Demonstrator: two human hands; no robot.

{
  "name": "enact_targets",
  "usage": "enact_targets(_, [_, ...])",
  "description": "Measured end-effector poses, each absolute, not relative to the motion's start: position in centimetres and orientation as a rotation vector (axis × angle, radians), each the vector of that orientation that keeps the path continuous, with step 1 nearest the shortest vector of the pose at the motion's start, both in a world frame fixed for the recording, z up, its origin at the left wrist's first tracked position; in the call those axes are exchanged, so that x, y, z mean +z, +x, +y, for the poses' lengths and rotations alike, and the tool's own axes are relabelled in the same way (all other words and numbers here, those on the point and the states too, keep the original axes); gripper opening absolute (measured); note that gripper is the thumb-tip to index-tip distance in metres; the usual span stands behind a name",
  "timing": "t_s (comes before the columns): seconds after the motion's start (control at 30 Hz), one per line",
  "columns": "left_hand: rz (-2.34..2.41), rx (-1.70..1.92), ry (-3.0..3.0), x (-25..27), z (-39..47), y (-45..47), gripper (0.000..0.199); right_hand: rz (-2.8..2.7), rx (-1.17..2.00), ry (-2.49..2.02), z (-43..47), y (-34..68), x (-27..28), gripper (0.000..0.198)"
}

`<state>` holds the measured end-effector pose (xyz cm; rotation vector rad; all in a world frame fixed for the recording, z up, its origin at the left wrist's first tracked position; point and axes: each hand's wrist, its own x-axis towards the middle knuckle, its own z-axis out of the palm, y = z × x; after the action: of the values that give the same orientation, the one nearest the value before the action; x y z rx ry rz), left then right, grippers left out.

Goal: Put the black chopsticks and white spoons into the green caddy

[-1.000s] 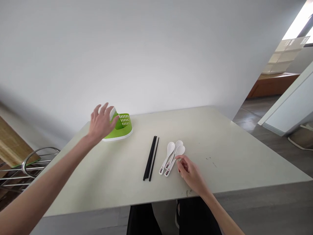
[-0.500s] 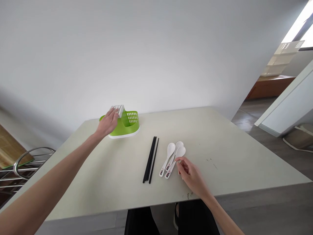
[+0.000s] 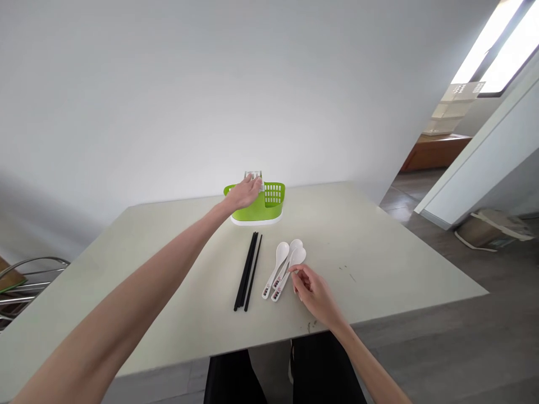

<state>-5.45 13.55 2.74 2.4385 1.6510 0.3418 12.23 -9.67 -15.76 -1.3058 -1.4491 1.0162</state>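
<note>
My left hand (image 3: 244, 192) reaches over a green cutlery basket (image 3: 257, 212) with a white base. Its fingers lie across the raised white top (image 3: 254, 173), gripping it. My right hand (image 3: 316, 294) rests low at the table's front, loosely curled with gaps between the fingers. Its index fingertip is at the neck of the nearest white spoon (image 3: 297, 257), touching or just above it. Two more white spoons lie close by, the left one (image 3: 282, 252) separate and the rear one (image 3: 296, 243) partly covered. Several black chopsticks (image 3: 248, 269) lie to their left, one slightly apart.
The pale table (image 3: 185, 314) stands against a white wall (image 3: 210, 101). A metal rack (image 3: 33, 280) is beyond its left edge. At the right are a doorway, a window and a bin-like container (image 3: 492, 229) on the floor.
My left hand has shifted the green basket to the right, from left of the chopsticks to behind the chopsticks and spoons. The view has turned slightly; my right hand stays by the spoons.
</note>
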Motion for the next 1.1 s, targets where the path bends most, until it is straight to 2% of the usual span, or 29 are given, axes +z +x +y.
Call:
enact_targets(0.13, [1.578,0.358,2.520,4.0,11.8,-4.3,0.078,-1.442,0.981,-1.295,-9.6,12.1,-15.7,0.045])
enact_targets(0.27, [1.680,0.903,2.573,4.3,9.4,-7.6,0.065,-1.435,0.974,-1.286,-9.6,11.9,-15.6,0.046])
enact_targets(0.33, [1.674,1.035,2.544,3.3,8.4,-10.2,0.055,-1.437,0.975,-1.298,-9.6,11.9,-15.5,0.046])
enact_targets(0.4, [1.718,0.944,2.501,1.5,7.4,-12.9,0.044,-1.438,0.970,-1.315,-9.6,11.9,-15.5,0.046])
enact_targets(0.5, [1.690,0.525,2.420,-2.3,5.7,-15.7,0.030,-1.442,0.975,-1.334,-9.6,12.0,-15.6,0.046])
enact_targets(0.63, [1.631,0.207,2.290,-6.8,2.4,-16.3,0.034,-1.459,0.982,-1.349,-9.6,12.1,-15.9,0.045])
enact_targets(0.8, [1.645,0.166,2.219,-9.3,-0.8,-14.7,0.036,-1.412,1.016,-1.264,-9.6,12.1,-16.0,0.043])
enact_targets(0.9, [1.687,0.187,2.216,-9.8,-1.4,-14.4,0.034,-1.408,1.022,-1.191,-8.8,12.7,-14.2,0.042])
enact_targets(1.0, [1.703,0.192,2.191,-9.8,-1.4,-14.6,0.035,-1.525,0.839,-1.222,-6.6,13.6,-10.8,0.037])
enact_targets(1.1, [1.704,0.167,2.182,-9.6,-1.2,-14.5,0.032,-1.692,0.517,-1.365,-2.8,14.3,-7.4,0.029])
